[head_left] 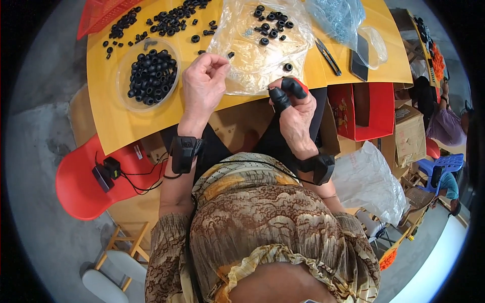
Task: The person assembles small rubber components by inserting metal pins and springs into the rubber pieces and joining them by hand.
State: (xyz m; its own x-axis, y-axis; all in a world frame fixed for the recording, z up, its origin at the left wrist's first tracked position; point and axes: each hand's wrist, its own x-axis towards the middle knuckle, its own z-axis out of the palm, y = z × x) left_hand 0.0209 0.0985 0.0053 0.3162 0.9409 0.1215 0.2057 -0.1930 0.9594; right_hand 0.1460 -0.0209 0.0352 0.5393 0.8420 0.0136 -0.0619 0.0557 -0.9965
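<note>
My left hand (204,83) is over the table edge, thumb and fingertips pinched together. Whatever is between them is too small to make out; a small black piece (231,54) lies just beyond the fingertips. My right hand (297,113) is closed in front of the table, with black and red coverings on its thumb and finger. Anything in that pinch is hidden. Between and beyond my hands, a clear plastic bag (247,76) lies flat with several black ring-shaped parts (273,34) on it. Left of my left hand, a round clear tub (121,86) holds many black rounded parts (151,76).
Loose black parts (172,20) lie scattered on the yellow table (108,118). At its right are snips (328,57), a phone (359,63) and a blue-tinted plastic bag (336,20). A red box (379,111) stands under the right edge; a red chair (76,182) is at left.
</note>
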